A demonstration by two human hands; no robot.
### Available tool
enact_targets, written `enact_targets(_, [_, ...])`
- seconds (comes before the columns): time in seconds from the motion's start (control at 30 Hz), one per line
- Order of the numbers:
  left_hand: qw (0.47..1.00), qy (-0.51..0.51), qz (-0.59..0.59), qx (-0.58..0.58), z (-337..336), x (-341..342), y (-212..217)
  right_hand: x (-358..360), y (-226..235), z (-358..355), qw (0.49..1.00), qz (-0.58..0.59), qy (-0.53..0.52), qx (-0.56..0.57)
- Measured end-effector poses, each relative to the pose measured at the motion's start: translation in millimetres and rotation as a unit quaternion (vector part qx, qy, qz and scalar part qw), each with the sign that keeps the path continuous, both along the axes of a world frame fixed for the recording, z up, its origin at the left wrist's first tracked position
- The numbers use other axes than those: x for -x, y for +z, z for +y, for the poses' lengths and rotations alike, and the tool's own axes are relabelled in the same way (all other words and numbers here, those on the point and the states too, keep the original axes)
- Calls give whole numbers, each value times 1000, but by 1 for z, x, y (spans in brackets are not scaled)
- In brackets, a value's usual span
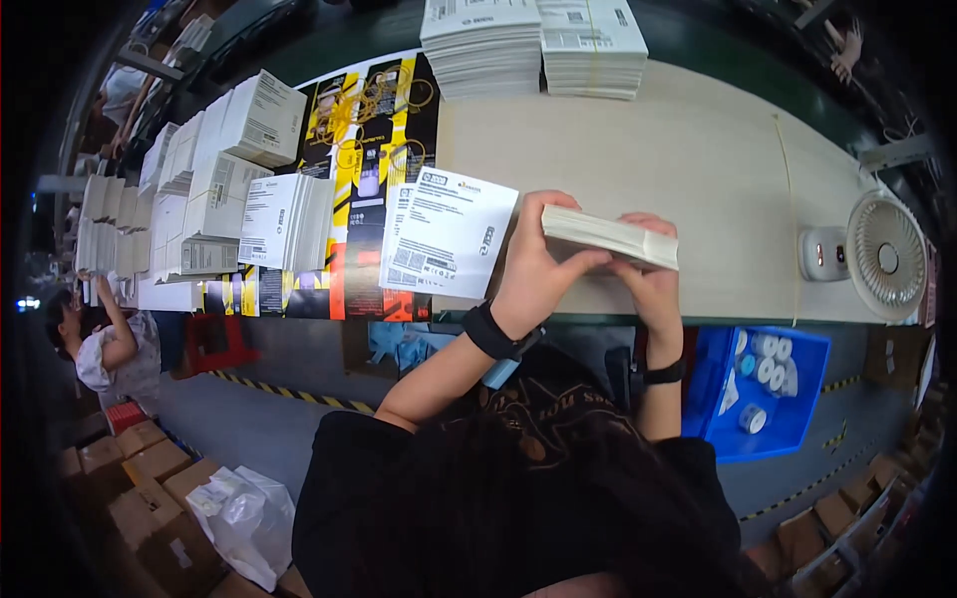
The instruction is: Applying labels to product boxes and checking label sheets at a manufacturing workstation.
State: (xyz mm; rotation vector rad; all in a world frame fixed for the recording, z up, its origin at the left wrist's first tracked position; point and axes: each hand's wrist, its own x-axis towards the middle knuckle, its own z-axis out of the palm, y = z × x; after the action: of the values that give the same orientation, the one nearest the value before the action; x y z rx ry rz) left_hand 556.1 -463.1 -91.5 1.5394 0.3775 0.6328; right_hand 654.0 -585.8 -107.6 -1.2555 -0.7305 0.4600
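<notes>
Both hands grip a thick stack of white paper sheets (610, 236) over the front part of the table, its layered edges toward me. My left hand (530, 267) wraps the stack's left end, thumb along the near edge. At the other end, my right hand (655, 287) has its thumb on the near edge and fingers over the far side. The print on the held sheets is hidden. Just left of my left hand lie white printed sheets (449, 234), slightly fanned. Farther left stands a leaning bundle of similar sheets (287, 221).
Tall white stacks (481, 50) stand at the table's far edge, and more bundles (221, 149) crowd the left. Yellow rubber bands (364, 105) lie on printed sheets. A fan (885, 254) sits far right, above a blue bin (713, 399) with rolls. Another person (120, 344) works at left.
</notes>
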Motion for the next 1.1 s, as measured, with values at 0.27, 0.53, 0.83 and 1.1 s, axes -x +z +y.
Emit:
enact_targets(0.27, [1000, 17, -25, 0, -4, 9, 19, -15, 34, -2, 992, -19, -72, 104])
enact_targets(0.53, [997, -73, 19, -32, 9, 38, 33, -94, 70, 22, 991, 66, -97, 58])
enact_targets(0.83, [988, -139, 61, -8, 15, 62, 41, -265, 56, 45, 947, 284, 49, 141])
enact_targets(1.1, [991, -118, 63, -7, 15, 72, 38, -305, 40, 68, 920, 303, -8, 250])
